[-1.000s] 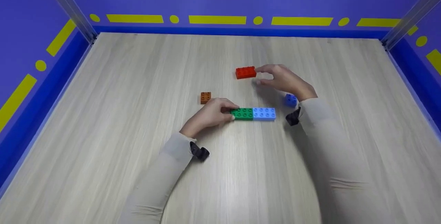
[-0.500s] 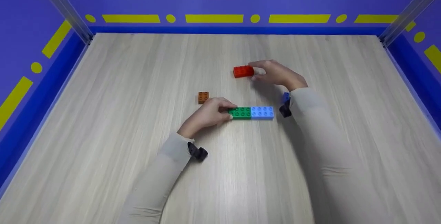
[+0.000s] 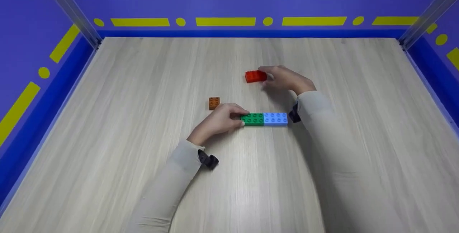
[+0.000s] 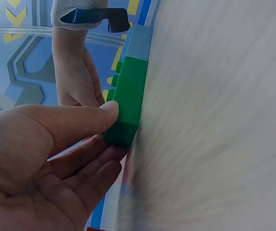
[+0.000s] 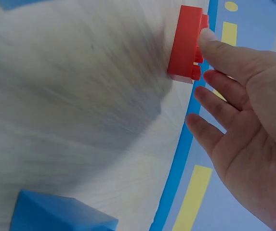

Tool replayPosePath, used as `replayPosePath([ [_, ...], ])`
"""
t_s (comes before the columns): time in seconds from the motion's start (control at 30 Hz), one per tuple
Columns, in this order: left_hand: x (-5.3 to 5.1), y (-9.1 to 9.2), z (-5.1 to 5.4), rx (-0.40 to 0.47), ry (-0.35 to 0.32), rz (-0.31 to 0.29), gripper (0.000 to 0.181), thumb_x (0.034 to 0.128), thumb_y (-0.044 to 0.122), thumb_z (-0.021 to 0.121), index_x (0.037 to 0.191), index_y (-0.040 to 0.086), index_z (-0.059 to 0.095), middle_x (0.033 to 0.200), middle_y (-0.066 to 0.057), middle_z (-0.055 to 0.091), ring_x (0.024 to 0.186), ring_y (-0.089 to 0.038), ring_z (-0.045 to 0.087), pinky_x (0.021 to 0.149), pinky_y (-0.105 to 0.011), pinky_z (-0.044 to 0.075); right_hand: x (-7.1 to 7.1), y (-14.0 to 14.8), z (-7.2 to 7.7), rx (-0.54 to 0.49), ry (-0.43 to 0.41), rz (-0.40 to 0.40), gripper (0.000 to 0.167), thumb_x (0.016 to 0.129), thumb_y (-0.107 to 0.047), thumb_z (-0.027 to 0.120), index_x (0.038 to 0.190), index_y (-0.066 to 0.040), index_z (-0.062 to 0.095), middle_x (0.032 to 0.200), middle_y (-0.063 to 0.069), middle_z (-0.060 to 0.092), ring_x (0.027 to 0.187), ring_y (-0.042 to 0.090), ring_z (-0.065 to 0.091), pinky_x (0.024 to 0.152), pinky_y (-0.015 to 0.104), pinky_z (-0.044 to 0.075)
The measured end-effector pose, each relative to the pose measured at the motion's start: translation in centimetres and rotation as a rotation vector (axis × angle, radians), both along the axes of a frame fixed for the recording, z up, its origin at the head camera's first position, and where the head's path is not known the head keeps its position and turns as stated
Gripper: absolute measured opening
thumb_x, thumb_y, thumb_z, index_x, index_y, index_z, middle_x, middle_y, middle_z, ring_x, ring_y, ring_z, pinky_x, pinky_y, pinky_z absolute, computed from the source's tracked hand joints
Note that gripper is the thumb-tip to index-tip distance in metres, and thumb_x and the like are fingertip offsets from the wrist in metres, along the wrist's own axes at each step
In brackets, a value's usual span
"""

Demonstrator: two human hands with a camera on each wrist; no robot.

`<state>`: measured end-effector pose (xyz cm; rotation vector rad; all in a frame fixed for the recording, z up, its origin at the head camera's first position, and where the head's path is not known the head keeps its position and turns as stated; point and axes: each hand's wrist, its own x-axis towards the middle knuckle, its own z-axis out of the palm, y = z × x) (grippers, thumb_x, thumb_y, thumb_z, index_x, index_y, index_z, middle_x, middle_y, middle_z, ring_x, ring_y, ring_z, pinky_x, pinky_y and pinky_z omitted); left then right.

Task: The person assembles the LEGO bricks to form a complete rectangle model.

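My left hand (image 3: 222,118) pinches the left end of a green building brick (image 3: 254,119), thumb on its near side. Against the green brick's right end lies a light blue brick (image 3: 275,119), in line with it. Farther back, a red brick (image 3: 252,76) lies on the table with its studs up. My right hand (image 3: 287,79) reaches round the red brick's right end. In the right wrist view its thumb overlaps the red studs, while the other visible fingers (image 5: 219,103) are loosely bent beside the brick. The index finger is hidden there.
An orange-brown brick (image 3: 214,103) sits just behind my left hand. In the right wrist view a blue brick (image 5: 60,211) shows large at the bottom edge. Blue panels (image 3: 229,5) with yellow marks border the wooden table (image 3: 150,82).
My right hand has moved left, from beside the red brick to round its right end. A dark blue brick is now hidden by my right forearm. My left hand keeps its place.
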<state>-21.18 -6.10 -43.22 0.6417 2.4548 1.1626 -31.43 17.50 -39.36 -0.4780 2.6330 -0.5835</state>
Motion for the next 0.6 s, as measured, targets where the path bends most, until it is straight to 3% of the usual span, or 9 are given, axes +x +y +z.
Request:
replayPosePath([
  [0.3, -0.14, -0.01, -0.01, -0.001, 0.006, 0.003, 0.035, 0.0865, 0.005, 0.068, 0.121, 0.008, 0.067, 0.121, -0.007, 0.066, 0.116, -0.02, 0.057, 0.103, -0.035, 0.043, -0.17, -0.23, -0.17, 0.005, 0.053, -0.025, 0.054, 0.092, -0.019, 0.064, 0.143, -0.014, 0.046, 0.148, 0.011, 0.044, 0.135, 0.029, 0.039, 0.114, 0.049, 0.029],
  [0.6, -0.03, 0.04, -0.02, 0.004, 0.02, -0.009, 0.035, 0.0857, 0.005, 0.068, 0.121, 0.007, 0.067, 0.12, -0.008, 0.066, 0.116, -0.021, 0.057, 0.103, -0.035, 0.043, -0.3, -0.23, -0.39, -0.016, 0.08, 0.004, 0.054, 0.088, -0.013, 0.069, 0.139, -0.006, 0.051, 0.134, 0.015, 0.052, 0.121, 0.03, 0.049, 0.108, 0.044, 0.039],
])
